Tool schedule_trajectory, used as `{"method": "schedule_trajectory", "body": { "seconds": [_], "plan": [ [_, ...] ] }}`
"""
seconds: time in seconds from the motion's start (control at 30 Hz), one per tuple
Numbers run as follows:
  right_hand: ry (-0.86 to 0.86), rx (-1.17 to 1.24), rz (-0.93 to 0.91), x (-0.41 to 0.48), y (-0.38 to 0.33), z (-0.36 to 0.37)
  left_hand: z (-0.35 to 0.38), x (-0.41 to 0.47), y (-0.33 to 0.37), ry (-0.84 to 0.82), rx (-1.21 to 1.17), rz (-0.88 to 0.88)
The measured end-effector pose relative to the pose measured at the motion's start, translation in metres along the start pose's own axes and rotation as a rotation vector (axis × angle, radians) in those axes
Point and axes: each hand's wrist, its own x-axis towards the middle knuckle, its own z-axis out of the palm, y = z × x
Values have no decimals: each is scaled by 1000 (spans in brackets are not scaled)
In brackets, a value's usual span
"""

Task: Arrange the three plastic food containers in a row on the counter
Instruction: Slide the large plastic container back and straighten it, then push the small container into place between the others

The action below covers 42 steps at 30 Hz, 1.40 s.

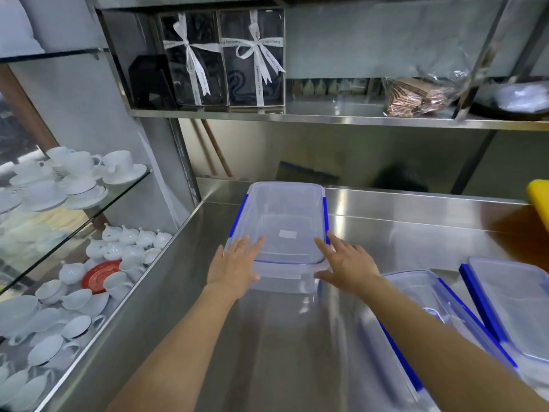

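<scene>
Three clear plastic containers with blue lid clips sit on the steel counter [267, 337]. The first container [282, 215] lies far left, lengthwise toward the back wall. My left hand [234, 266] rests flat on its near left corner, fingers spread. My right hand [344, 264] lies flat against its near right corner, thumb at the front edge. Neither hand wraps around it. The second container [416, 295] sits at the near right, partly hidden under my right forearm. The third container [514, 301] lies at the far right, cut by the frame edge.
A steel shelf [326, 117] overhangs the counter's back, holding ribboned gift boxes [225, 58] and a bagged stack of brown items [416, 96]. Glass shelves with white cups and teapots [74, 263] stand left of the counter. A yellow object [539, 197] pokes in at the right edge.
</scene>
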Motion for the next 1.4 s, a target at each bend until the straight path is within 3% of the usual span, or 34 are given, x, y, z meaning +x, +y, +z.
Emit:
{"method": "schedule_trajectory", "body": {
  "seconds": [0.1, 0.17, 0.23, 0.37, 0.5, 0.77, 0.9, 1.1, 1.23, 1.33, 1.4],
  "plan": [
    [193, 28, 33, -17, 10, 1, 4, -15, 24, 134, -80, 33],
    [282, 56, 86, -32, 27, 0, 3, -25, 50, 302, -193, 92],
    [337, 113, 177, -50, 49, 1, 0, -36, 84, 368, -361, 88],
    [418, 159, 399, -89, 91, 14, 4, -51, 149, 105, -800, 31],
    [397, 230, 514, -122, 113, 32, 16, -59, 195, -121, -1053, 28],
    [122, 307, 638, -141, 122, 58, 37, -72, 231, -206, -1059, -42],
    [125, 298, 643, -139, 119, 57, 42, -71, 230, -228, -1095, -43],
    [171, 564, 629, -140, 112, 52, 46, -62, 214, -244, -1224, 27],
    [144, 626, 494, -148, 115, 55, 52, -60, 207, -276, -1044, 104],
    [-179, 499, 245, -157, 119, 58, 52, -65, 204, -308, -761, 257],
    [-316, 384, 176, -161, 124, 61, 54, -65, 200, -332, -577, 369]
  ]
}}
